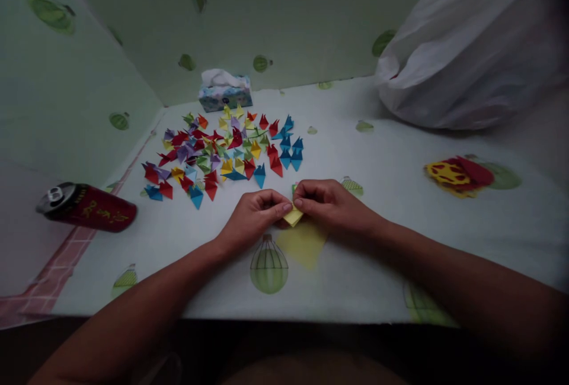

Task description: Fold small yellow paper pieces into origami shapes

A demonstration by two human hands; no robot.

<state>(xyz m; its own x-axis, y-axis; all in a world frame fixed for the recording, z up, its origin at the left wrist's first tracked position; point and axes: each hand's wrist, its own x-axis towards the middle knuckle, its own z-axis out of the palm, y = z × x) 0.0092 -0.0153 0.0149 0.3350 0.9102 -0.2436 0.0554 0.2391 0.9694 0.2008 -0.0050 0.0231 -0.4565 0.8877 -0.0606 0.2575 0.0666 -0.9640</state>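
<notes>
Between my two hands, just above the table, is a small folded yellow paper (293,217). My left hand (260,210) pinches its left side between thumb and finger. On the other side, my right hand (326,202) pinches it the same way, so both sets of fingertips nearly meet. Flat on the table beneath lies a yellow paper sheet (306,246), partly covered by my hands. A bit of green shows behind the fingertips; what it is I cannot tell. Beyond my hands spreads a crowd of folded paper cranes (222,151) in red, blue, yellow, purple and green.
A dark red drink can (91,207) stands at the left edge. At the back is a tissue box (225,93). A large white plastic bag (466,59) fills the back right, with a red and yellow object (460,175) before it. The tablecloth (213,290) has green balloon prints.
</notes>
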